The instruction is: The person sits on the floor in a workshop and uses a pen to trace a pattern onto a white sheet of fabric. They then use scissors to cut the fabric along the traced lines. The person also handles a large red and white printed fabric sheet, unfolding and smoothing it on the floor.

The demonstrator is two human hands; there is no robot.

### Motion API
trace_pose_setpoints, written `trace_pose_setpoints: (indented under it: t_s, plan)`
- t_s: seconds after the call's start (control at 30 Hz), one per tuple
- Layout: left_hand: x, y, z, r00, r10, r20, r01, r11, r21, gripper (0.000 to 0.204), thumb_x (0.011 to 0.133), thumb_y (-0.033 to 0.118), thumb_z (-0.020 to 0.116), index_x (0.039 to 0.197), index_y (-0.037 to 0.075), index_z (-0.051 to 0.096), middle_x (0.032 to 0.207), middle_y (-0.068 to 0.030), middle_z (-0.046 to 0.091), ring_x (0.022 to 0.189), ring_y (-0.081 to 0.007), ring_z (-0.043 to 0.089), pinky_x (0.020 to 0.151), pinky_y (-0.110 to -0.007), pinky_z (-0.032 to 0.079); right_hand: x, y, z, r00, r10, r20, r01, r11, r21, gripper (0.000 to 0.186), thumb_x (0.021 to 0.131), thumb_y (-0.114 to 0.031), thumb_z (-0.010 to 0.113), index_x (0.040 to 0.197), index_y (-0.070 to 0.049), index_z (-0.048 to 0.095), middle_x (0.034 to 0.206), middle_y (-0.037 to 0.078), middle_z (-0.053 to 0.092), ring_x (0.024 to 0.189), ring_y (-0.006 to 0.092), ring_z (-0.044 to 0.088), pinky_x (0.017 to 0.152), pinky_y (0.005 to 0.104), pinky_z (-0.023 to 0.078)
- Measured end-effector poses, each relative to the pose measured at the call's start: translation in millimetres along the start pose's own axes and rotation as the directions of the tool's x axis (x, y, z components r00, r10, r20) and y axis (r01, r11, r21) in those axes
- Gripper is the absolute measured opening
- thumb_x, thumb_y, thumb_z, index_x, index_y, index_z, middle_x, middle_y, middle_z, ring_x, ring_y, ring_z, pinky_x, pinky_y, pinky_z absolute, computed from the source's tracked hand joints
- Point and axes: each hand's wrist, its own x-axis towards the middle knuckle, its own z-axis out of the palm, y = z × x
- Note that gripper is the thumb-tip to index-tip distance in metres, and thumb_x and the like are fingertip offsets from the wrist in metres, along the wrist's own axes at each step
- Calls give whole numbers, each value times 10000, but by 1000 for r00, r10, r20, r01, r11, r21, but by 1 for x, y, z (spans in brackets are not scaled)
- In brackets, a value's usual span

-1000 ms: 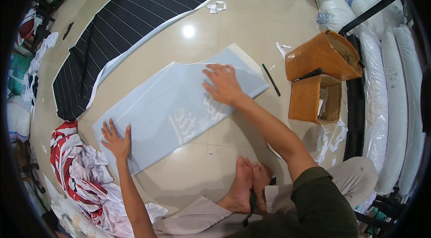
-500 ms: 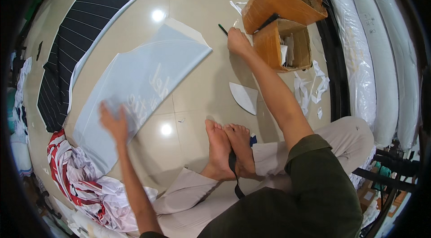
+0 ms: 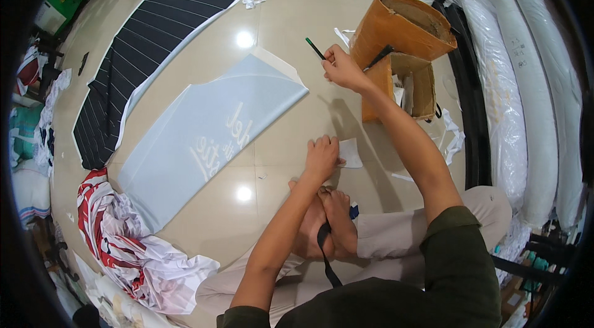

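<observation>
1. A slim dark pen with a green end (image 3: 315, 48) is being held in the right hand (image 3: 342, 68), the fingers closed around its near end while the far end is being left bare.
2. The left hand (image 3: 321, 158), fingers bent, is being placed at the left edge of a small white piece (image 3: 351, 153), by the bare feet (image 3: 339, 210); whether the piece is being gripped or only touched cannot be told.
3. The pen is probably being felt as light, stiff and smooth; the barrel seems best for holding.
4. The white piece is looking thin, light and easily creased; it seems best lifted by one edge, since it is lying near the floor (image 3: 284, 145).
5. Just right of the right hand, a dark handle (image 3: 380, 57) is being propped by a cardboard box (image 3: 377, 96).
6. Left of both hands, a pale blue sheet (image 3: 216, 105) is being spread flat; it is seeming soft and perhaps slippery.
7. Farther left, a black striped cloth (image 3: 161, 25) is being laid out, with a red and white cloth (image 3: 120, 247) being bunched nearer.
</observation>
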Motion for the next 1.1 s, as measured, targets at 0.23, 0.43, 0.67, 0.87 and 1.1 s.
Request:
trace_pose_setpoints:
  t_s: [0.23,0.43,0.67,0.87,1.1]
  plan:
    - [5,-78,-82,924,-304,232,290,159,-944,705,946,654,529,1225,9,474,801,-15,447,623,-113,429,533,-257,353,-13,-27,13,827,87,556,-364,836,411,172,975,-167,557,1095,-43,550,748,-24,454,572,82,394,504,250,332]
    - [22,-88,-133,929,-290,230,105,-391,-915,810,899,754,503,1243,23,451,776,20,389,579,-70,347,472,-211,272,-14,-22,70,910,9,416,-325,638,698,218,1059,-234,497,1057,-39,596,726,-26,460,612,86,423,572,245,377]
    - [41,-66,-108,842,-513,-167,33,358,-933,327,942,276,710,1064,-7,603,980,-48,665,676,-85,530,546,-265,427,-32,-57,88,990,141,28,-115,657,745,343,1092,-336,388,1117,-33,546,1085,130,686,977,186,627,869,326,507]
    - [42,-60,-96,826,-460,-326,-6,570,-821,235,969,214,652,997,-18,623,816,-66,685,685,-146,533,648,-309,468,-23,-37,74,983,158,-92,-41,682,731,328,1089,-352,391,1140,-68,546,1210,125,689,972,158,620,833,316,483]
    - [2,-71,-33,977,-75,-198,5,943,-334,257,979,231,609,1001,-13,684,832,-87,682,762,-197,613,721,-366,513,-3,-15,35,936,117,-333,89,834,545,330,1057,-323,510,1015,-42,677,717,-66,478,641,35,403,560,214,331]
